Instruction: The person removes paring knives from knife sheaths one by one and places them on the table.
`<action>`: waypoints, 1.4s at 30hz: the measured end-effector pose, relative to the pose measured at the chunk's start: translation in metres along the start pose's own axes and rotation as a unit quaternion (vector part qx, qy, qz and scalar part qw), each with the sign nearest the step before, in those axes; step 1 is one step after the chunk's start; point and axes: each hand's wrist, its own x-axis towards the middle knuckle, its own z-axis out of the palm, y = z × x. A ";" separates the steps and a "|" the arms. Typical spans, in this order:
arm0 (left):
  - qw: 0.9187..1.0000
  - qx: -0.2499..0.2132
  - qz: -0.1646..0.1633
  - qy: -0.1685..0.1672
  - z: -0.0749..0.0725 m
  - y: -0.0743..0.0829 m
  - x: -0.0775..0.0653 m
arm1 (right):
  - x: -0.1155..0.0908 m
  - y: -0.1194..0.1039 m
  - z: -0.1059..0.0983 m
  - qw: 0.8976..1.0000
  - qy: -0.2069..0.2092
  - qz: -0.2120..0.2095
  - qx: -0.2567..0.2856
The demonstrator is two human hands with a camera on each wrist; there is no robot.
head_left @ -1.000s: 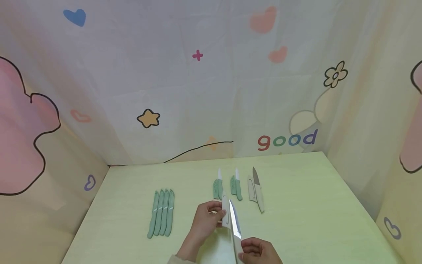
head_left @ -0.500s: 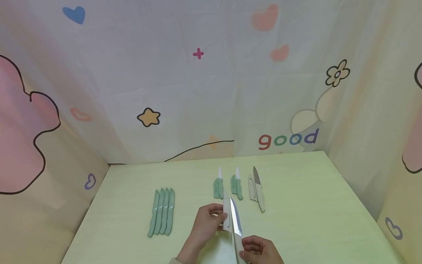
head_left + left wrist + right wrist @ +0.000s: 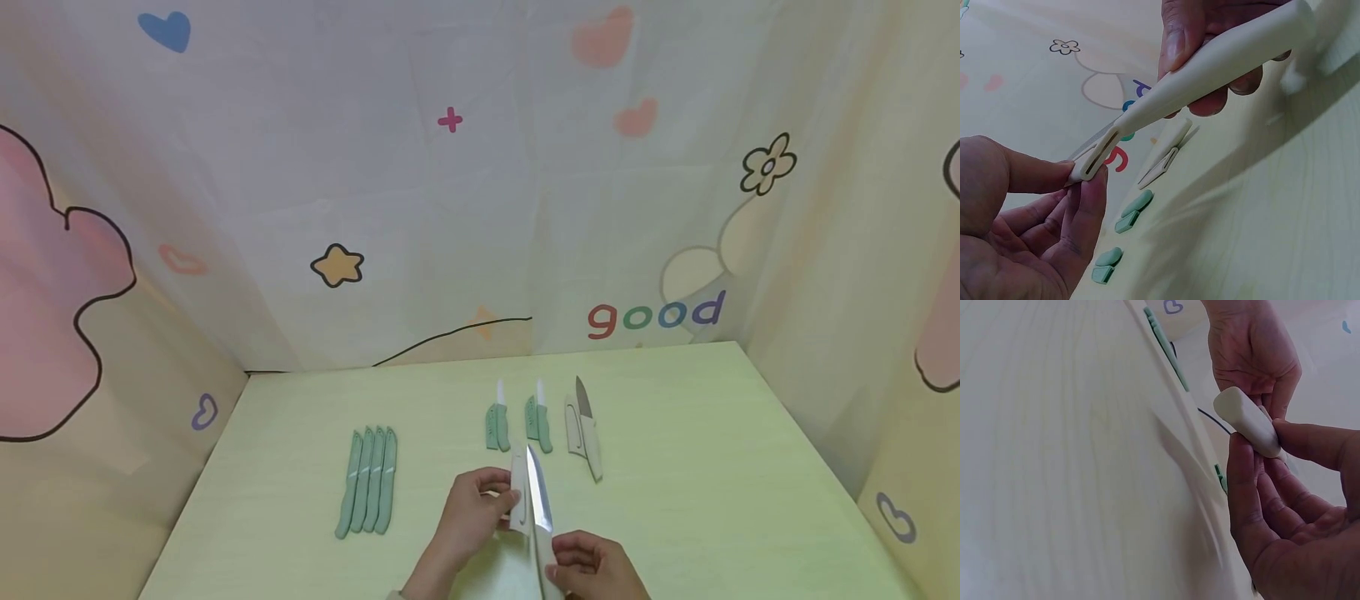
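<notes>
Here, left hand [image 3: 472, 512] pinches cream sheath [image 3: 519, 500]; right hand [image 3: 600, 568] grips cream knife [image 3: 543, 523], blade [image 3: 537, 492] outside; beyond both hands, two green sheaths [image 3: 491, 428].

The bottom edge of the head view cuts off the cream-handled knife [image 3: 543, 525] at its handle end and the right hand [image 3: 600, 568] at the wrist. The cream sheath [image 3: 518, 482] hides some fingertips of the left hand [image 3: 474, 512]. Marks on the green sheaths [image 3: 491, 427] are too small to read. In the left wrist view, most of the knife's blade is hidden.
</notes>
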 end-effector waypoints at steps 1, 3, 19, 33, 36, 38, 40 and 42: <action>1.000 0.001 0.000 -0.001 0.000 0.000 -0.001 | 0.000 0.000 0.000 1.000 -0.002 -0.003 0.002; 1.000 0.004 -0.001 -0.005 0.000 0.000 -0.002 | 0.000 0.000 0.000 1.000 -0.008 -0.011 0.008; 1.000 0.019 -0.007 -0.007 0.007 -0.007 -0.012 | 0.001 0.000 -0.001 0.999 -0.016 -0.019 0.042; 1.000 0.023 -0.019 -0.008 0.009 -0.011 -0.020 | 0.005 -0.003 0.003 1.000 0.013 -0.002 0.027; 0.999 0.022 -0.023 -0.006 0.011 -0.012 -0.021 | 0.007 -0.003 0.003 0.999 0.015 -0.004 0.031; 0.999 0.022 -0.027 -0.006 0.011 -0.012 -0.021 | 0.008 -0.003 0.003 0.999 0.016 -0.007 0.031; 0.999 0.020 -0.026 -0.007 0.011 -0.014 -0.022 | 0.008 -0.004 0.003 0.999 0.018 -0.006 0.028; 1.000 0.018 -0.023 -0.009 0.010 -0.015 -0.022 | 0.008 -0.004 0.004 0.999 0.019 -0.007 0.027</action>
